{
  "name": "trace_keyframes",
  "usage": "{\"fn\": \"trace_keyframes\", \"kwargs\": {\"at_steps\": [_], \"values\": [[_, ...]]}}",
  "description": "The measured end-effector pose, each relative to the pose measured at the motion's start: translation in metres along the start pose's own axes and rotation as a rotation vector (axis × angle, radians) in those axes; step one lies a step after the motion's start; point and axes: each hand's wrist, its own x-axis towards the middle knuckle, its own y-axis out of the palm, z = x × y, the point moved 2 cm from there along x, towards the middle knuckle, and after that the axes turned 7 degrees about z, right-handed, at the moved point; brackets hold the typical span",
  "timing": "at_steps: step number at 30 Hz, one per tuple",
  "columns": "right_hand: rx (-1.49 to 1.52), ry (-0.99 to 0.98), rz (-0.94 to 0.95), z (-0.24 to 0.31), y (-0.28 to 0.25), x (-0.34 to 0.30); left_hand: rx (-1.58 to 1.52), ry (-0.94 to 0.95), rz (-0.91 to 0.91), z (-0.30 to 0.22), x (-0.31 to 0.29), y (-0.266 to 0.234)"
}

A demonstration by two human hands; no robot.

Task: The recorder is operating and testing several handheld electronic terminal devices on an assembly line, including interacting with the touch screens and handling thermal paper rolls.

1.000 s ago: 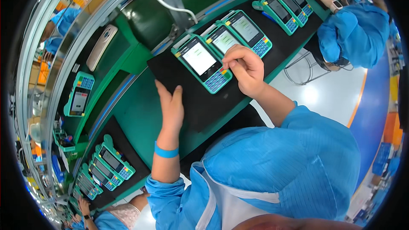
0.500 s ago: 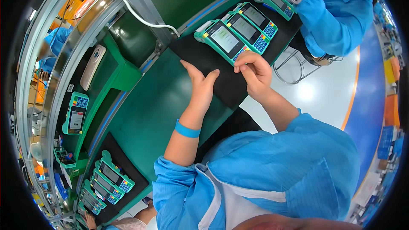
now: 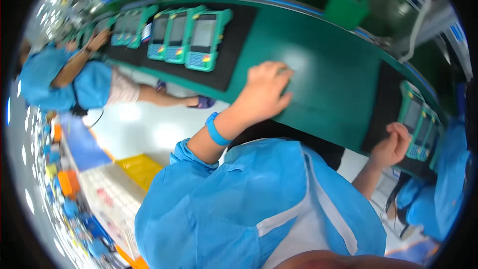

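My left hand [image 3: 269, 92], with a blue band at the wrist, hovers above the green bench top [image 3: 318, 84]. Its fingers are loosely bent, the thumb stands apart, and nothing shows in it. On a black mat [image 3: 239, 45] to its left stand several green-cased handheld card terminals [image 3: 203, 37] with grey screens and blue keypads. At the right, my right hand [image 3: 393, 145] is beside another row of such terminals [image 3: 412, 112]. Its fingers are curled together and slightly blurred; whatever they may hold is hidden.
A co-worker in blue [image 3: 64, 79] sits at the left, reaching to the bench. Another person's blue sleeve [image 3: 450, 184] is close on the right. A green shelf [image 3: 343, 7] runs along the back, and a white cable [image 3: 423, 20] hangs at the back right.
The view has swung left, bringing the left-hand terminals nearer the middle. My hands have moved apart: the left is over the bare bench, the right stays near the right-hand terminals.
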Motion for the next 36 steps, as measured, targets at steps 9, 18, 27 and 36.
{"fn": "trace_keyframes", "kwargs": {"at_steps": [9,18,27,36], "values": [[0.098,-0.003,0.160,0.002,0.040,0.018,0.575,-0.169,-0.081,0.055,-0.056,-0.052],[0.070,0.051,0.283,-0.007,0.049,-0.001,0.956,-0.123,-0.050,0.070,-0.007,-0.044],[0.076,-0.005,0.307,0.000,0.051,0.006,0.956,-0.323,0.213,0.079,0.045,-0.029],[0.117,-0.033,0.246,0.001,0.046,0.012,0.797,0.161,0.330,-0.045,0.086,0.033]]}}
